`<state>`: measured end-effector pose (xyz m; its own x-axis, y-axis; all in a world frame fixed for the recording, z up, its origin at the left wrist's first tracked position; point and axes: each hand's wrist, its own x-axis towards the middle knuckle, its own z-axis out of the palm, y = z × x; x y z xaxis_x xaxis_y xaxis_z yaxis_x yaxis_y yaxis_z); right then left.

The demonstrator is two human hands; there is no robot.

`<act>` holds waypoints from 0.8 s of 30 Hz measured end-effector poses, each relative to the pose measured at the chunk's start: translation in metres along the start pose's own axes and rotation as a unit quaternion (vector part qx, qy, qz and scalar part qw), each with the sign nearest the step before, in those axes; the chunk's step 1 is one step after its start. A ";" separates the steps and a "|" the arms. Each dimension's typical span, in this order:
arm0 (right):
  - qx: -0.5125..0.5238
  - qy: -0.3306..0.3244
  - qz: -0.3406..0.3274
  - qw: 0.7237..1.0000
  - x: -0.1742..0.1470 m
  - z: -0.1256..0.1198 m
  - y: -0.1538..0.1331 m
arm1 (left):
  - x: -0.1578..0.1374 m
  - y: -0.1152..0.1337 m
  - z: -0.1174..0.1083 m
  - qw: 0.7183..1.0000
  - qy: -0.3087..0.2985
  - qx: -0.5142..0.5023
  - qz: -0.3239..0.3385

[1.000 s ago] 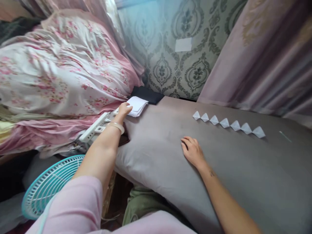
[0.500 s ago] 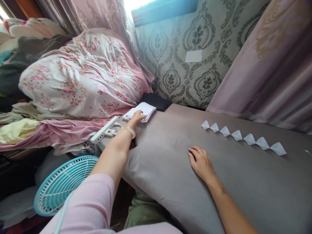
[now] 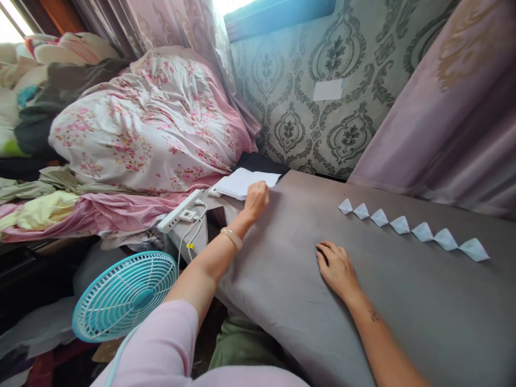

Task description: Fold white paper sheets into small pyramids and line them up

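My left hand [image 3: 257, 200], with a bangle on its wrist, is closed on the near edge of a white sheet of paper [image 3: 269, 178]. This sheet lies partly over a stack of white paper [image 3: 236, 183] at the far left of the grey-covered surface [image 3: 290, 236]. My right hand [image 3: 336, 267] rests on the grey cover, fingers loosely bent and holding nothing. Beyond it to the right, several folded white paper pieces [image 3: 400, 224] stand in a slanting row, corner to corner.
A white power strip [image 3: 180, 211] with cables lies by the left edge, near a dark phone [image 3: 216, 221]. Below it is a turquoise fan [image 3: 129, 295]. Behind the paper sits a black flat item [image 3: 258, 163]; floral bedding [image 3: 141, 129] is piled at left.
My left hand has moved right and toward me from the stack, drawing a sheet partly off it. My right hand stays resting in place. The view has shifted slightly.
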<state>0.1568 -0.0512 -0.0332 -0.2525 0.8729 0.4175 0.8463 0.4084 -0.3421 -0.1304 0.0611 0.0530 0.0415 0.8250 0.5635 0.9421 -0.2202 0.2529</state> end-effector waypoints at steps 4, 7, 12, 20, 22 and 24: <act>0.003 -0.009 0.000 1.000 0.000 -0.001 0.000 | -0.037 0.065 0.021 0.988 -0.143 -0.020 0.061; 0.022 -0.017 0.001 1.000 -0.002 -0.005 -0.001 | -0.060 0.102 0.030 0.972 -0.214 -0.040 0.093; 0.027 0.049 0.085 0.995 -0.002 -0.020 0.009 | -0.074 0.142 0.028 0.937 -0.301 -0.051 0.168; 0.082 -0.037 -0.002 0.996 -0.002 -0.040 0.046 | -0.089 0.179 0.011 0.906 -0.326 -0.125 0.238; 0.106 -0.106 -0.002 0.989 -0.004 -0.044 0.045 | -0.089 0.175 0.012 0.896 -0.332 -0.198 0.217; 0.101 -0.133 0.009 0.986 -0.007 -0.048 0.041 | -0.081 0.161 0.014 0.879 -0.334 -0.317 0.123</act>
<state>0.2153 -0.0531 -0.0098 -0.3743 0.9090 0.1833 0.7485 0.4128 -0.5189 0.0228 -0.0339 0.0367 0.6046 0.7862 0.1279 0.5113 -0.5062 0.6945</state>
